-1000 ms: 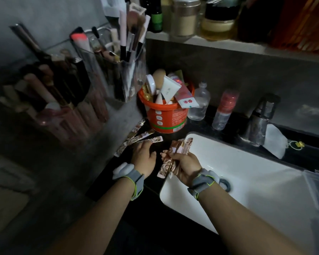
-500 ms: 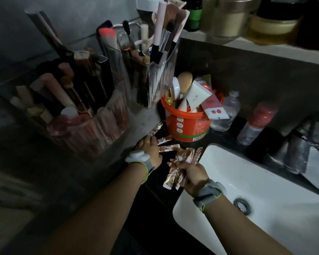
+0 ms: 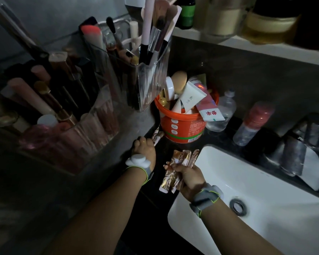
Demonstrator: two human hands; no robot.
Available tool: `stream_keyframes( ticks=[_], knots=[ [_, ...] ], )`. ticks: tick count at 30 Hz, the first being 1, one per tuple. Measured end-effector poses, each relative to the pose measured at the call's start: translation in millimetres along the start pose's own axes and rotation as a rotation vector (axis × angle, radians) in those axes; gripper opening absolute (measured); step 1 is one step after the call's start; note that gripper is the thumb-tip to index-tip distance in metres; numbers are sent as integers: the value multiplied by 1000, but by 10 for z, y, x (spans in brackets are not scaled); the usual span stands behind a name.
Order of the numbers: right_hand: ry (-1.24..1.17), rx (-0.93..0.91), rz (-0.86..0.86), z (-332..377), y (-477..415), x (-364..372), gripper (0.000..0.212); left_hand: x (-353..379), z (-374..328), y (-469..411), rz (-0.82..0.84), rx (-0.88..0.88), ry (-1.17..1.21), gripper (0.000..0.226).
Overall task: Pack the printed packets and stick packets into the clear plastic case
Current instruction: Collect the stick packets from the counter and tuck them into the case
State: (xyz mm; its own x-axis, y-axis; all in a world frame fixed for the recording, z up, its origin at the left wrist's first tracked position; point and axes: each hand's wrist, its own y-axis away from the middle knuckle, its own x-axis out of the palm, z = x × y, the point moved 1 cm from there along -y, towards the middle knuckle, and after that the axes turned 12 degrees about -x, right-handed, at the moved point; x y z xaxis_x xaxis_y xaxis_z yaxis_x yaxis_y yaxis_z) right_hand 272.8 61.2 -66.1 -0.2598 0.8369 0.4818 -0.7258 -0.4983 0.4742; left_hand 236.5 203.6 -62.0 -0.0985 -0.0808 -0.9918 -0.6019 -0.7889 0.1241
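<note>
My right hand (image 3: pixel 187 178) grips a bundle of brown-and-white printed stick packets (image 3: pixel 175 169) over the dark counter, beside the left rim of the sink. My left hand (image 3: pixel 144 149) reaches forward with curled fingers onto more stick packets (image 3: pixel 157 135) lying on the counter by the orange bucket; its fingertips cover their near ends. The clear plastic case is not in view.
An orange bucket (image 3: pixel 180 129) full of tubes and sponges stands just behind the packets. Clear organisers with brushes (image 3: pixel 145 74) and lipsticks (image 3: pixel 66 122) fill the left. A white sink (image 3: pixel 265 199), a tap (image 3: pixel 300 146) and two small bottles (image 3: pixel 250 124) are on the right.
The view has shifted left and closer. My left hand has moved forward towards the bucket onto the counter packets, while my right hand keeps its bundle.
</note>
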Motion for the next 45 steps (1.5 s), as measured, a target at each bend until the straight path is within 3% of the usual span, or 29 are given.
stream_keyframes(
  ticks=[11,20,25,32,36,38,40,42,45],
  knots=[
    [-96,-53,4,-20,-44,178,28,-128,52,251,51,-59,474,35],
    [-92,-160,144,-36,65,439,12,-161,93,693,161,59,467,41],
    [-62,-150,53,-104,60,420,25,-159,151,826,166,132,432,37],
    [-87,-244,-84,0,90,356,24,-154,373,917,343,119,583,70],
    [-61,-270,-118,45,98,264,24,-133,464,811,251,-33,516,44],
    [-37,-302,-105,36,116,230,24,-141,473,741,230,-120,656,36],
    [31,-343,-40,1,162,229,24,-199,407,726,269,-159,948,30],
    [98,-376,74,-57,234,262,27,-307,287,764,302,-135,1225,24],
    [228,-438,298,-83,361,362,42,-391,160,795,302,-34,1394,24]
  ],
)
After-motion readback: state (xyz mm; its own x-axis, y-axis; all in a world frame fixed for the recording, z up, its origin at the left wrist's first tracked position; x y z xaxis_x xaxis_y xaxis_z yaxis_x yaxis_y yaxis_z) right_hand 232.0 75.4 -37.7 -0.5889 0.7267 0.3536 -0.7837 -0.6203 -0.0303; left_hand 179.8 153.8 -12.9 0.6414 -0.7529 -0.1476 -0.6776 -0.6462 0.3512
